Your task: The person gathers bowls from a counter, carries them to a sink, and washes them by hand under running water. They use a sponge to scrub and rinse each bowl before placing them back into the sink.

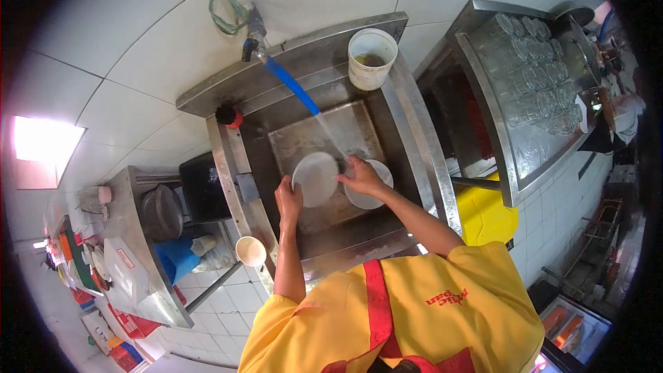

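Note:
Between my two hands a round white bowl (pixel 316 181) is held over the sink basin (pixel 356 119). My left hand (pixel 289 199) is closed on its left rim, while the fingers of my right hand (pixel 362 177) grip the opposite rim. Water streams from a blue hose (pixel 293 87) and comes down near my right fingers and the bowl's edge. A second round white bowl (pixel 378 178) sits in the basin, partly covered by my right hand and wrist.
A white bucket (pixel 373 77) with residue inside stands at the sink's back right corner. On the left rim are a red brush with dark bristles (pixel 229 117) and a small cream-coloured cup (pixel 251 251). Several upturned glasses (pixel 528 72) fill the rack at right.

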A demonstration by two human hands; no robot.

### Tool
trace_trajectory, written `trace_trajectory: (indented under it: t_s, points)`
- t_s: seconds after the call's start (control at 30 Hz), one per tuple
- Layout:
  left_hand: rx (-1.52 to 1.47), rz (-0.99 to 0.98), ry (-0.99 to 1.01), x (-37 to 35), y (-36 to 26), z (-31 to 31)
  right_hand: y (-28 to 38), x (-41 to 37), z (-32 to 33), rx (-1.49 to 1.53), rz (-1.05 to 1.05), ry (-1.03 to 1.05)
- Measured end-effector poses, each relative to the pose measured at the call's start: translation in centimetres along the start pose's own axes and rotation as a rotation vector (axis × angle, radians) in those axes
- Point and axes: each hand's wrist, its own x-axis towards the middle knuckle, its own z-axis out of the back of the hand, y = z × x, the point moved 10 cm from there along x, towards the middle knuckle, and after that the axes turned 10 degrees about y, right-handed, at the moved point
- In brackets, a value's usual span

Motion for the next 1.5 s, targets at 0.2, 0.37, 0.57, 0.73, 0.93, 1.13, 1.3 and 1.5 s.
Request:
trace_trajectory:
  t_s: [0.2,0.37,0.57,0.73,0.93,1.13,1.3,1.5]
  points:
    - [-0.651,0.522,0.336,0.7,3.9,-9.5,-6.0,5.0,-0.4,0.605,-0.347,0.165]
    - [-1.406,0.472,0.362,1.5,2.3,-19.2,-0.2,2.9,3.7,-0.078,-0.195,-0.05]
    - [-1.156,0.496,0.265,0.6,2.3,-16.4,3.2,-0.2,4.6,-0.023,0.203,-0.239]
    - [-0.391,0.129,0.086,1.4,4.5,-8.8,-1.4,2.0,3.5,0.045,-0.07,-0.087]
    - [-0.303,0.155,-0.039,0.5,-1.7,-3.3,-7.4,3.3,-1.3,0.678,-0.249,-0.065]
    - [-0.627,0.101,-0.034,1.8,-1.4,-6.6,-10.0,-1.4,-2.4,1.05,-0.303,-0.257]
    - [-0.364,0.0,0.192,2.4,-2.0,-11.5,-11.9,-5.8,0.5,0.455,-0.357,-0.168]
    - [0.028,0.083,0.272,0.6,-3.6,-13.4,-15.8,-7.2,-2.2,0.444,-0.665,0.142]
